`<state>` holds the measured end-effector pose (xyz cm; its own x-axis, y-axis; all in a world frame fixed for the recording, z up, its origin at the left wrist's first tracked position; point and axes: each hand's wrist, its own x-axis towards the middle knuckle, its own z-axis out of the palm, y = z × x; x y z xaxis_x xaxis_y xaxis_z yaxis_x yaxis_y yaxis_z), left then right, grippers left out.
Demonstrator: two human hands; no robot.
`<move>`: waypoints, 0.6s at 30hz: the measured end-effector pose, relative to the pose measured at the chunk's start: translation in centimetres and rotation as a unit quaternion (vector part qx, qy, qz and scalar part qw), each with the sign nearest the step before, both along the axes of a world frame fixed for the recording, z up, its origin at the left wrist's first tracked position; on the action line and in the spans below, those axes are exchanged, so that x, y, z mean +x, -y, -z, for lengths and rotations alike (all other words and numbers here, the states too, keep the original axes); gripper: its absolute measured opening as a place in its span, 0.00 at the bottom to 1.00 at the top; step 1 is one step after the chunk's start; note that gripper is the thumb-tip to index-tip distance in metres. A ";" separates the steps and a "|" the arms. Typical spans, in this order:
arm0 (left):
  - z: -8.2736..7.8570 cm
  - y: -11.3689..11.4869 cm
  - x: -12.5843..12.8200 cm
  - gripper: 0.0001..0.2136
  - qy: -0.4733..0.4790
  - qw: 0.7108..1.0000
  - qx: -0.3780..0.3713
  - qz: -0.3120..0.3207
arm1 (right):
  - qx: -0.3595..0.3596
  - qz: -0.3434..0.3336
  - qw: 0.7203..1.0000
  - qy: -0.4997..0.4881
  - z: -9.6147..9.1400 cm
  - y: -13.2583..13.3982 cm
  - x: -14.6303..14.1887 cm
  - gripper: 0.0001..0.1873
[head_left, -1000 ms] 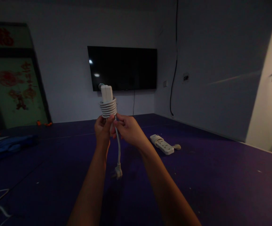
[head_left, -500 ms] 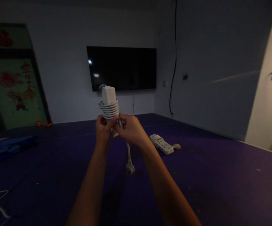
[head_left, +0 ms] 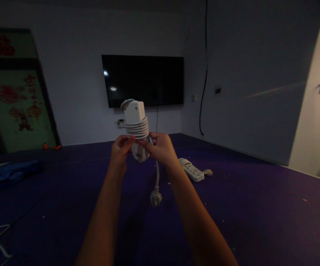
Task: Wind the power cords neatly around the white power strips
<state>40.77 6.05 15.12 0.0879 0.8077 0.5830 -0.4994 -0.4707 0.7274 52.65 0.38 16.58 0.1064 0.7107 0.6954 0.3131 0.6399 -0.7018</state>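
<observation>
A white power strip is held upright in front of me, its grey-white cord wound round it in several turns. My left hand grips the strip's lower left side below the coils. On the other side, my right hand pinches the strip and the cord where it leaves the coils. From there the loose end hangs down to a plug, prongs showing. Another white power strip, also wrapped in its cord, lies on the purple surface right of my right forearm.
The purple surface spreads around me, with small light scraps on it. A blue cloth item lies at left, and a white cable at lower left. A black television hangs on the far wall.
Both hands have shifted slightly right with the power strip, which has turned to show a broader face. The hanging plug has swung a little right.
</observation>
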 end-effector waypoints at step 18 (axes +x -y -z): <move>0.0 0.1 -0.8 0.25 -0.051 0.998 0.021 0.001 | -0.044 -0.009 0.999 -0.009 -0.3 1.0 -0.4 0.20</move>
<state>39.94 5.99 15.14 0.1500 0.7822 0.6047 -0.4255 -0.5010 0.7536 52.30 -0.58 16.86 0.1045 0.7708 0.6284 0.2884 0.5813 -0.7609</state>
